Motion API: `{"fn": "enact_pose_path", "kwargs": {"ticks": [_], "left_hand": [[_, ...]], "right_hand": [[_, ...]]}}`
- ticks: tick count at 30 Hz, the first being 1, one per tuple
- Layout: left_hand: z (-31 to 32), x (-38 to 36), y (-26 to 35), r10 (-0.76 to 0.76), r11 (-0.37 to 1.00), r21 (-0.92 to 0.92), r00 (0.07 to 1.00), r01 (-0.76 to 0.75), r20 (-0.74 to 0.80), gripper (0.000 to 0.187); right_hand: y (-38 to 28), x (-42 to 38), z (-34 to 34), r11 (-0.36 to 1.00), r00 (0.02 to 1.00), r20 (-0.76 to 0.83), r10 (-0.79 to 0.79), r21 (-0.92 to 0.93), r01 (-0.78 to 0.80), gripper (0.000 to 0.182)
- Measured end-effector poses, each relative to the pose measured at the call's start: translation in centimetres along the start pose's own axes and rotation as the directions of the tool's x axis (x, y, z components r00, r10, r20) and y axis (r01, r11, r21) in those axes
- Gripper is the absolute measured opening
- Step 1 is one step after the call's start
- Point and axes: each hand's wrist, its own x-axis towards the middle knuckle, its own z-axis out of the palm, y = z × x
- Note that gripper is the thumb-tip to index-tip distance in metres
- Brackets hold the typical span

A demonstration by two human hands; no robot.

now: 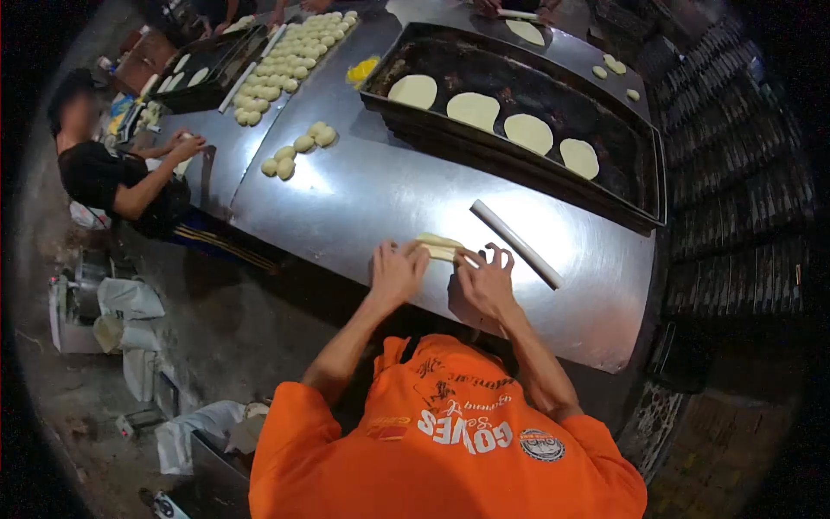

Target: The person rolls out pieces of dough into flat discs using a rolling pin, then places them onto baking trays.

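Observation:
A folded piece of pale dough [440, 247] lies on the metal table [372, 199] near its front edge. My left hand [399, 272] has its fingers closed on the dough's left end. At the opposite end, my right hand [486, 278] pinches the dough between thumb and fingertips. Just right of the dough rests a light rolling pin [517, 244], slanting across the tabletop and touched by neither hand. Parts of the dough's ends are hidden under my fingers.
Beyond the pin stands a dark baking tray [641, 192] with several flat dough rounds. Dough balls [298, 151] sit left of centre, and many more [294, 65] fill the far left. A co-worker [130, 177] handles dough at left. Stacked trays [735, 190] line the right.

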Motion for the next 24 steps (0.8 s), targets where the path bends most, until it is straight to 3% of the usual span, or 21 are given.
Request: {"fn": "enact_pose_path", "kwargs": {"ticks": [1,2,4,6,7,11,12,14,16,19,22,24], "left_hand": [[-0.8,0.5,-0.4,-0.103,0.991,-0.084,0.994,0.105,0.021,0.034],[-1.6,1.2,-0.9,-0.197,0.966,-0.161,0.980,0.200,0.035,0.032],[-2.8,1.9,-2.1,-0.229,0.959,-0.189,0.970,0.211,-0.078,0.032],[-3.2,2.7,-3.2,-0.280,0.931,-0.278,0.952,0.237,-0.124,0.032],[-3.2,3.5,-3.3,-0.208,0.956,-0.239,0.968,0.170,-0.144,0.033],[-0.4,6.4,-2.6,-0.123,0.962,-0.262,0.975,0.072,-0.184,0.035],[1.5,6.2,-2.8,-0.062,0.983,-0.178,0.987,0.035,-0.148,0.036],[3.6,4.4,-3.1,-0.011,0.995,-0.097,0.996,0.002,-0.086,0.038],[3.8,1.0,-2.6,-0.045,0.988,-0.151,0.993,0.028,-0.106,0.042],[3.4,-3.5,-0.5,-0.154,0.972,-0.183,0.988,0.148,-0.020,0.045],[2.9,-2.9,-0.3,-0.220,0.953,-0.208,0.975,0.219,0.016,0.047],[3.7,-0.8,-1.2,-0.236,0.952,-0.206,0.972,0.226,-0.023,0.048]], "right_hand": [[0.3,-0.9,-1.1,0.998,0.996,0.060,0.060,0.023,-0.062,0.034],[1.6,-1.2,-1.9,0.995,0.996,0.018,0.091,0.032,-0.092,0.032],[4.9,-2.4,-3.5,0.951,0.945,-0.168,0.280,0.181,-0.250,0.035],[7.4,-4.5,-2.4,0.917,0.873,-0.324,0.364,-0.037,-0.396,0.034],[7.5,-4.6,-1.9,0.916,0.875,-0.314,0.368,-0.038,-0.399,0.034],[4.8,-2.0,-0.7,0.992,0.961,-0.252,0.110,0.090,-0.090,0.036],[3.4,-1.3,-0.1,0.994,0.967,-0.248,0.054,0.104,-0.029,0.034],[0.6,-1.1,1.0,0.986,0.964,-0.252,0.080,0.160,-0.040,0.034],[-0.2,-1.3,1.6,0.976,0.957,-0.269,0.110,0.213,-0.053,0.034],[-1.3,-4.3,1.6,0.977,0.964,-0.242,0.113,0.201,-0.064,0.030],[-0.3,-3.0,-0.2,0.966,0.992,-0.085,0.091,0.248,-0.068,0.029],[0.0,-0.8,-0.5,0.981,0.992,-0.116,0.050,0.192,-0.027,0.028]]}}
